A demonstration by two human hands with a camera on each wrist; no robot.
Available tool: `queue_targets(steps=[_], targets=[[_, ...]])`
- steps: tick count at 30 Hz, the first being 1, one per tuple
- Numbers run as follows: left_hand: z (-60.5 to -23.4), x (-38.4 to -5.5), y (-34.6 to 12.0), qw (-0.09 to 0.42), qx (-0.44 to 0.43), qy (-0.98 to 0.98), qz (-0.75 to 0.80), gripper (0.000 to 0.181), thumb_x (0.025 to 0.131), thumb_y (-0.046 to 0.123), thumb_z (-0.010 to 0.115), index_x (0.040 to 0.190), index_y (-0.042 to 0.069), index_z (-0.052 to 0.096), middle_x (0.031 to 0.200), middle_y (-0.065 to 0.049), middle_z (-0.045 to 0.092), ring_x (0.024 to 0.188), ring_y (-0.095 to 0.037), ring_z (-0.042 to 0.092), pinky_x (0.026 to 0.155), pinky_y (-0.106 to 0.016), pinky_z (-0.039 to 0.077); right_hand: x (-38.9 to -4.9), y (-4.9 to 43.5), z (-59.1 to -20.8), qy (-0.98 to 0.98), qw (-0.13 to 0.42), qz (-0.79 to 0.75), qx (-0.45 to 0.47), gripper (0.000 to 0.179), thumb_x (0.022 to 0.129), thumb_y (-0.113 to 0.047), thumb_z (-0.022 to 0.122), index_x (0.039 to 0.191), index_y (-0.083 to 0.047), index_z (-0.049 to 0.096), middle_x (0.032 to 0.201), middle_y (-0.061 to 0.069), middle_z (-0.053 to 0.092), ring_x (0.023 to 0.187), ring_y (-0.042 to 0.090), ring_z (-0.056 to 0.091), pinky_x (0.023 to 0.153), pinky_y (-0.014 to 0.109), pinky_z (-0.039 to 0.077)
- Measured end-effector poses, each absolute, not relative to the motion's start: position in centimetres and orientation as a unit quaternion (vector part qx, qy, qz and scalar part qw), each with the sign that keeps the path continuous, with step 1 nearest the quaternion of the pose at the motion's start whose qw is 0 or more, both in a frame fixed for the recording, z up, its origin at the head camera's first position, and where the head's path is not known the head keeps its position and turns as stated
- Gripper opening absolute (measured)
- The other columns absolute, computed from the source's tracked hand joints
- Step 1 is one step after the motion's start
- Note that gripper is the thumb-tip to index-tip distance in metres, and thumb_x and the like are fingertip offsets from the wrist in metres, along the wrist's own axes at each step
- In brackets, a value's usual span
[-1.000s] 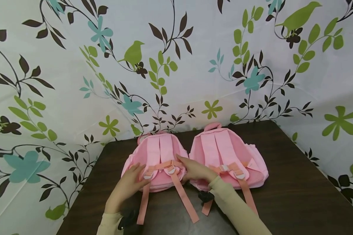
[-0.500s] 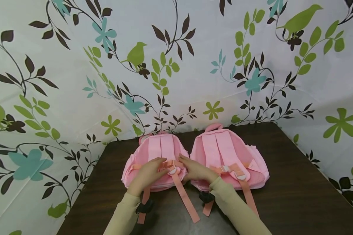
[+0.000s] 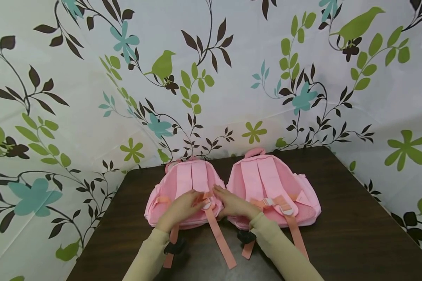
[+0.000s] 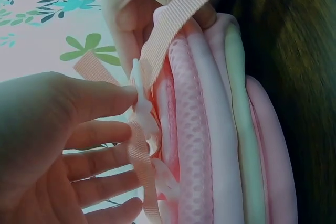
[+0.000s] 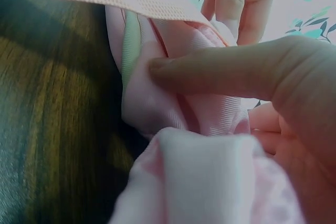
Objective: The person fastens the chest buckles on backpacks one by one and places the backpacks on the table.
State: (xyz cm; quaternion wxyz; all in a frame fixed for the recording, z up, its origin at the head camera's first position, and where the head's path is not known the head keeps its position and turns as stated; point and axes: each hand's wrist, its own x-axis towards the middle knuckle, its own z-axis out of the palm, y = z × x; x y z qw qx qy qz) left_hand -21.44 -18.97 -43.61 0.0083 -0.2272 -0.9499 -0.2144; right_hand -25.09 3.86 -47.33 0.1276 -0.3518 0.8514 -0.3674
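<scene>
Two pink backpacks lie side by side, shoulder straps up. On the left backpack (image 3: 163, 212), my left hand (image 3: 181, 208) reaches over the lower middle, at the orange chest strap. In the left wrist view its thumb and index finger pinch a white plastic buckle (image 4: 143, 100) on that strap, the other fingers extended behind the webbing. My right hand (image 3: 237, 203) holds the same backpack's right side. The right wrist view shows its thumb pressed into the pink fabric (image 5: 149, 98). A loose orange webbing strap (image 3: 220, 238) hangs toward the table's near side.
The right backpack (image 3: 285, 175) stands close beside, partly under my right wrist, with its own orange strap (image 3: 297, 236) trailing forward. The dark wooden table (image 3: 355, 218) extends to the right. Behind it hangs a white cloth (image 3: 228, 89) printed with leaves and birds.
My left hand has moved right from the left backpack's left side to its middle, onto the chest strap's buckle. The right hand has stayed at the backpack's right side.
</scene>
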Motion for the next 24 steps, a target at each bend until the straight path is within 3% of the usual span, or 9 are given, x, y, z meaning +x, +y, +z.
queue_targets(steps=[8, 13, 18, 24], targets=[[-43.4, -20.8, -19.0, 0.032, -0.182, -0.957, -0.225, 0.031, 0.091, 0.032, 0.075, 0.111, 0.009, 0.071, 0.083, 0.005, 0.053, 0.074, -0.013, 0.053, 0.069, -0.032, 0.049, -25.1, 3.7, -47.5, 0.849, 0.124, -0.367, -0.359, 0.102, 0.073, -0.016, 0.087, 0.156, 0.001, 0.03, 0.165, 0.016, 0.021, 0.151, 0.036, 0.019, 0.117, 0.053, 0.027], [-42.9, -20.7, -19.1, 0.052, -0.146, -0.947, -0.281, 0.028, 0.087, 0.027, 0.081, 0.104, 0.007, 0.072, 0.082, 0.004, 0.06, 0.074, -0.013, 0.055, 0.068, -0.03, 0.049, -25.0, 3.7, -47.4, 0.85, 0.122, -0.363, -0.361, 0.103, 0.073, -0.017, 0.087, 0.156, 0.001, 0.029, 0.165, 0.016, 0.021, 0.151, 0.035, 0.018, 0.117, 0.054, 0.026], [-41.8, -20.7, -19.5, 0.068, -0.133, -0.933, -0.328, 0.028, 0.086, 0.02, 0.082, 0.108, 0.005, 0.073, 0.095, -0.001, 0.07, 0.078, -0.016, 0.059, 0.069, -0.032, 0.051, -25.0, 3.8, -47.2, 0.849, 0.114, -0.363, -0.367, 0.101, 0.073, -0.015, 0.086, 0.156, 0.001, 0.031, 0.164, 0.017, 0.023, 0.151, 0.036, 0.019, 0.117, 0.053, 0.025], [-40.6, -20.5, -20.6, 0.074, -0.113, -0.925, -0.356, 0.032, 0.088, 0.02, 0.08, 0.116, 0.007, 0.073, 0.11, -0.004, 0.071, 0.085, -0.018, 0.063, 0.077, -0.039, 0.056, -24.8, 3.9, -47.2, 0.845, 0.123, -0.362, -0.375, 0.101, 0.073, -0.021, 0.088, 0.155, 0.001, 0.033, 0.164, 0.016, 0.025, 0.151, 0.036, 0.017, 0.118, 0.054, 0.022]])
